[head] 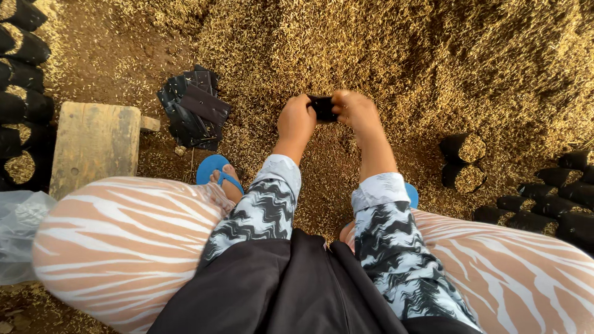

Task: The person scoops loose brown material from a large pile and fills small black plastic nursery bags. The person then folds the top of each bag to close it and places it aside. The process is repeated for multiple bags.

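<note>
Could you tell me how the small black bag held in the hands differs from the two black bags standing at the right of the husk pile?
The small black plastic bag is held between the left hand and right hand; the two filled black bags rest on the husk-covered ground, untouched. The held one looks flat and empty; those are round and packed with husk. All are black.

black bag (322,108): mostly hidden by both grips | filled bags (18,74): cut by left edge
</note>
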